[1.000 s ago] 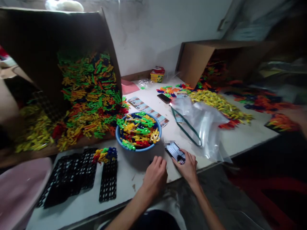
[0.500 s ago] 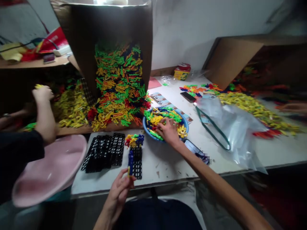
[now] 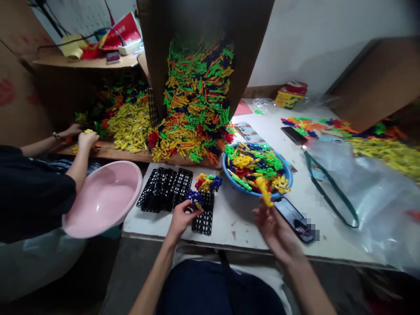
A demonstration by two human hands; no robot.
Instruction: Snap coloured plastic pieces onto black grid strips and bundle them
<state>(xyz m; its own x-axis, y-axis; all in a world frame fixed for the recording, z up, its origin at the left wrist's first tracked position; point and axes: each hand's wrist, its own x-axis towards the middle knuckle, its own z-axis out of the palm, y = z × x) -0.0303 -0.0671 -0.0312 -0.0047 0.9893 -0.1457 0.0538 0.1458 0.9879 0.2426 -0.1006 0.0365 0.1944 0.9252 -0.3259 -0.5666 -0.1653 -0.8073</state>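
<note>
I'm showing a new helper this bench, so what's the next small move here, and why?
Probably bring the yellow plastic piece in the right hand across to the blue plastic piece in the left hand and join them. The yellow piece is held over the blue basin's rim, and the multicoloured cluster on the black perforated rack looks built from such pieces.

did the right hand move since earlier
Yes: the bare right hand has left the round blue plastic bowl and now sits below its front rim.
</note>
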